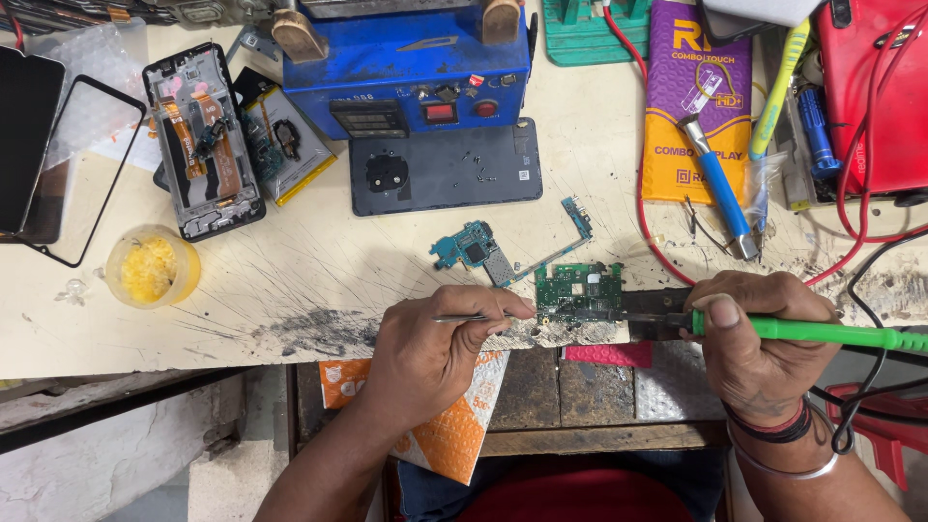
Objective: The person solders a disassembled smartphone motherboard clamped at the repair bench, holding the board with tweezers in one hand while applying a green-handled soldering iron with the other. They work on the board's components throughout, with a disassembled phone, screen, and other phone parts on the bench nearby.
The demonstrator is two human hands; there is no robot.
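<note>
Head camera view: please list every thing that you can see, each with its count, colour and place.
circuit board: 1, green, table front edge, between the hands
soldering iron: 1, green handle, in the right hand
tweezers: 1, metal, in the left hand
small board: 1, blue, behind the circuit board
phone back cover: 1, dark grey, table centre
machine: 1, blue, table back
open phone frame: 1, black, left side
paste pot: 1, yellow, front left
screen glass: 1, black rim, far left
packet: 1, purple and orange, back right
left hand: 1, grip shut on tweezers
right hand: 1, grip shut on soldering iron
</note>
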